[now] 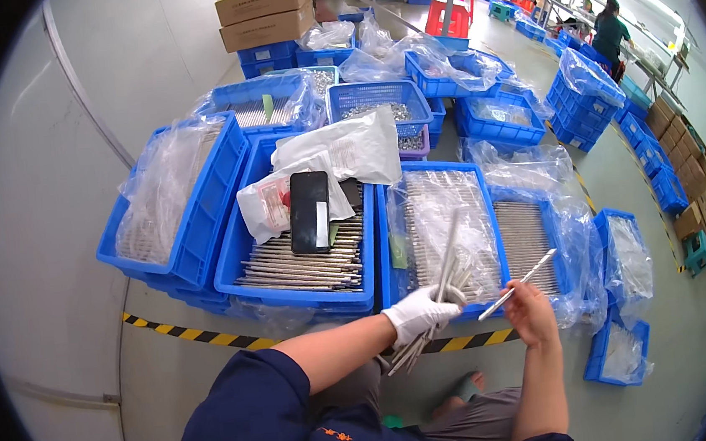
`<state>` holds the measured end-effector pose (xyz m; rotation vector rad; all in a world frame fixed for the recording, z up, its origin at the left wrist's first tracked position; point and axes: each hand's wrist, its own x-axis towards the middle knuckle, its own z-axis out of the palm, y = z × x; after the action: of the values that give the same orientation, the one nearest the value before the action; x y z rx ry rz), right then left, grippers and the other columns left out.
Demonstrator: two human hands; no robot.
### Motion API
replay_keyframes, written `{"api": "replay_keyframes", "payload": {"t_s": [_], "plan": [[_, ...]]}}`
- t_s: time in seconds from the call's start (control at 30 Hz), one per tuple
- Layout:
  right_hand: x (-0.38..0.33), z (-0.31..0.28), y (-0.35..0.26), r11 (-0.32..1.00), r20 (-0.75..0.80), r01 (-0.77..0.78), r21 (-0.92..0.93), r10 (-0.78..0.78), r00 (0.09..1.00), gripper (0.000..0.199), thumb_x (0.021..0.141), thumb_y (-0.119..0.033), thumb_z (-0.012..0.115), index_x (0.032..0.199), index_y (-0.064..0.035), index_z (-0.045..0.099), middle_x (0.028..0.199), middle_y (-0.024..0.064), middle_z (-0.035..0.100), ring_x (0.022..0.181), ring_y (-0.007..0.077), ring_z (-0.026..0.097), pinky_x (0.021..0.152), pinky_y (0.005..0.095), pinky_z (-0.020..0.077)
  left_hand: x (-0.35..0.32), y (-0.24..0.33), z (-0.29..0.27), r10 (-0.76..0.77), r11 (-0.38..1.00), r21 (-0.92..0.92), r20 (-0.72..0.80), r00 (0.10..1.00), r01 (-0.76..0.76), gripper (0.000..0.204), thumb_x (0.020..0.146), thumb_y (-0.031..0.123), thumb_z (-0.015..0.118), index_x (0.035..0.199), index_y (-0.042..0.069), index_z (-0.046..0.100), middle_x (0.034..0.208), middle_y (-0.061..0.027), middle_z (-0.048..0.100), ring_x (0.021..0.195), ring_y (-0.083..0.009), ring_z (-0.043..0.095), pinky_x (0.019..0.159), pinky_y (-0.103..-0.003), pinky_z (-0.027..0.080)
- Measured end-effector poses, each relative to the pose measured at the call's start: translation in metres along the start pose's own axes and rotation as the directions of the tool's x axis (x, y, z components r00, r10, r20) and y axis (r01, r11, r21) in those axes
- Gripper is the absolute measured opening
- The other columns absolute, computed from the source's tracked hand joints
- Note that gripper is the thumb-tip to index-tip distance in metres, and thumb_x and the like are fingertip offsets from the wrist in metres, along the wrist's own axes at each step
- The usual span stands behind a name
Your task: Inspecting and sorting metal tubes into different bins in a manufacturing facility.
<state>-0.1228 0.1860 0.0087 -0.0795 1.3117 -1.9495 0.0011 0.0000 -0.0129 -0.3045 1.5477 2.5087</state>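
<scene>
My left hand [416, 314], in a white glove, is closed around a loose bundle of thin metal rods [408, 355] that fan out above and below the fist. Bare fingers of my right hand [533, 315] pinch a single slim metal rod [540, 266], tilted up to the right. Both hands are just over the near edge of a blue crate [496, 241] whose rows of rods lie partly under clear plastic. To the left, another blue crate [292, 296] holds more rods [302, 267]. A black phone [310, 216] and white plastic bags [355, 149] rest on top of it.
A plastic-covered crate [227, 177] stands at far left, near a pale wall [36, 248]. Behind are a blue basket [377, 92] of small metal parts and cardboard boxes [265, 14]. Stacked crates [582, 104] stand right; a person [608, 34] works beyond. Striped tape [464, 342] marks the floor.
</scene>
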Motion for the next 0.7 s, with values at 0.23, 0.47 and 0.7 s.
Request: {"api": "replay_keyframes", "payload": {"t_s": [0.23, 0.47, 0.7], "plan": [[-0.014, 0.040, 0.038, 0.917, 0.356, -0.397, -0.045, 0.386, 0.851, 0.017, 0.083, -0.017, 0.051, 0.090, -0.0009, 0.054, 0.077, 0.0100, 0.060, 0.060, 0.0132, 0.056, 0.054, 0.0222, 0.0459, -0.001, 0.015, -0.004, 0.039, 0.987, -0.156, 0.080, 0.996, -0.026, 0.037, 0.075, 0.013, 0.062, 0.109, 0.006, 0.050, 0.079, -0.0019, 0.055, 0.064, -0.0088, 0.053, 0.056, -0.021, 0.044], [-0.032, 0.056, 0.056, 0.808, 0.382, -0.552, -0.205, 0.585, 0.715, 0.020, 0.083, -0.018, 0.052, 0.099, -0.0056, 0.052, 0.095, 0.0101, 0.059, 0.085, 0.0184, 0.058, 0.074, 0.0298, 0.0461, 0.000, 0.014, -0.012, 0.067, 0.998, -0.014, 0.013, 0.998, -0.067, 0.032, 0.070, 0.009, 0.065, 0.100, 0.007, 0.054, 0.085, -0.0028, 0.058, 0.076, -0.0084, 0.055, 0.066, -0.021, 0.044], [-0.057, 0.075, 0.061, 0.737, 0.624, -0.407, -0.540, 0.675, 0.394, 0.020, 0.081, -0.017, 0.055, 0.094, -0.0011, 0.054, 0.089, 0.0071, 0.061, 0.083, 0.0115, 0.057, 0.073, 0.0226, 0.0449, 0.003, 0.031, -0.030, 0.190, 0.943, -0.222, -0.260, 0.947, -0.250, 0.030, 0.071, -0.002, 0.058, 0.100, 0.007, 0.052, 0.083, -0.0043, 0.057, 0.075, -0.0142, 0.057, 0.066, -0.025, 0.046]]}}
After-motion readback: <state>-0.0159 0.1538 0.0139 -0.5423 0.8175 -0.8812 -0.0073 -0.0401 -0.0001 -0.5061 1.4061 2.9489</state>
